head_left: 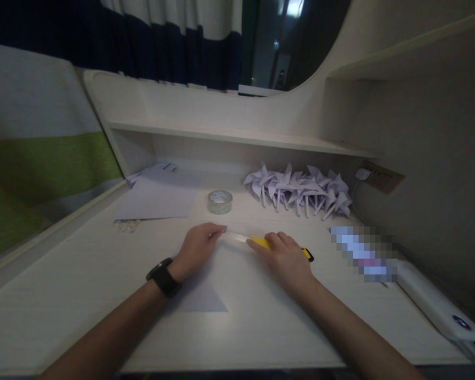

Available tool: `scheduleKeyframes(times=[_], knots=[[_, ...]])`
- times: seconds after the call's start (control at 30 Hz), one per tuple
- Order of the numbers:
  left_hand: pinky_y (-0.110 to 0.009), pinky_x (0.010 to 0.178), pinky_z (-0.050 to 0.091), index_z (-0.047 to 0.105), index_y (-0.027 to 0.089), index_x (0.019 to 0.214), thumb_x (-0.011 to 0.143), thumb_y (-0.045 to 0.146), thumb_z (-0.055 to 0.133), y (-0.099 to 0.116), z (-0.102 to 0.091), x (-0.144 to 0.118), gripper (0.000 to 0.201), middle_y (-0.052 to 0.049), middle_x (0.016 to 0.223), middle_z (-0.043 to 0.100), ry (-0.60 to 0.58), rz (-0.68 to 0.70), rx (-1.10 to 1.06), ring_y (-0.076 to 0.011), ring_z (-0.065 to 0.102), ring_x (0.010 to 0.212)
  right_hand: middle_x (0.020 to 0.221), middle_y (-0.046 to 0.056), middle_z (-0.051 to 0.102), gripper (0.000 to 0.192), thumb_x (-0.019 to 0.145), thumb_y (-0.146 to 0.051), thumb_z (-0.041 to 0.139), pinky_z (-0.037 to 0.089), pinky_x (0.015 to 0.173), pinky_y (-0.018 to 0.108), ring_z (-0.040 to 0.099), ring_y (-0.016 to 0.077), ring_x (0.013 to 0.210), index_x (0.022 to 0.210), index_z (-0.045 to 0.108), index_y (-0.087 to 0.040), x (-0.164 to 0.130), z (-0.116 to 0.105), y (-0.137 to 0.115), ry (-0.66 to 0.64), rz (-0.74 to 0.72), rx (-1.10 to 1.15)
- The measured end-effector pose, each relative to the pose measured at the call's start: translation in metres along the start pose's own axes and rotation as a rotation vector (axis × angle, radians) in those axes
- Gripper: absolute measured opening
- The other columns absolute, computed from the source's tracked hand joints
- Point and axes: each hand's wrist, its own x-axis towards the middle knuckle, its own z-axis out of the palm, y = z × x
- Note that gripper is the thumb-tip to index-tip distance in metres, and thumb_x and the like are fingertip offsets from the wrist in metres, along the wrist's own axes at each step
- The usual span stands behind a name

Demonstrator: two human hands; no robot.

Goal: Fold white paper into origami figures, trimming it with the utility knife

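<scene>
Forearms up close; left hand (198,248) pinning white strip (237,237), right hand (287,258) fingers clenched on yellow cutter (261,243) near tape roll (219,201). Could slip, nick fingertips.

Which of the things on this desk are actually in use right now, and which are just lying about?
In use:
- left hand, pressing on the paper strip
- right hand, on the yellow utility knife
- paper sheet under the left wrist

Lying about:
- tape roll
- row of paper pinwheels
- stack of paper sheets
- white device at the desk's right edge
</scene>
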Motion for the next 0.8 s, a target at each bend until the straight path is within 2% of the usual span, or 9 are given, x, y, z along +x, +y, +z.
scheduleKeyframes(times=[0.17,0.37,0.6,0.8], knots=[[-0.034,0.086,0.045,0.072,0.021,0.100,0.089,0.026,0.046,-0.0001,0.0004,-0.0014,0.029,-0.007,0.103,0.071,-0.015,0.011,0.035,-0.0234,0.063,0.096,0.098,0.008,0.055,0.052,0.087,-0.021,0.055,0.032,0.070,0.034,0.044,0.0228,0.085,0.134,0.044,-0.040,0.0006,-0.0043,-0.0020,0.012,-0.015,-0.038],[-0.035,0.088,0.044,0.071,0.018,0.103,0.090,0.026,0.045,-0.0012,0.0021,-0.0022,0.030,-0.009,0.106,0.070,0.001,0.008,0.080,-0.0247,0.063,0.099,0.097,0.007,0.055,0.063,0.082,-0.018,0.059,0.035,0.071,0.031,0.045,0.0205,0.083,0.138,0.039,-0.040,-0.0012,0.0019,-0.0059,-0.030,0.036,0.026],[-0.033,0.087,0.045,0.072,0.019,0.100,0.091,0.026,0.043,-0.0012,0.0034,-0.0034,0.030,-0.007,0.104,0.071,0.002,0.017,0.108,-0.0230,0.063,0.098,0.098,0.009,0.055,0.052,0.089,-0.022,0.051,0.035,0.071,0.034,0.045,0.0228,0.084,0.136,0.041,-0.040,-0.0001,-0.0069,-0.0082,-0.011,0.008,-0.037],[-0.034,0.086,0.047,0.071,0.018,0.100,0.089,0.024,0.046,0.0012,0.0048,-0.0013,0.028,-0.006,0.103,0.072,0.075,0.002,0.039,-0.0220,0.065,0.095,0.096,0.007,0.056,0.063,0.083,-0.018,0.057,0.038,0.070,0.031,0.048,0.0211,0.082,0.139,0.038,-0.039,0.0004,0.0002,-0.0097,-0.055,0.064,0.033]])
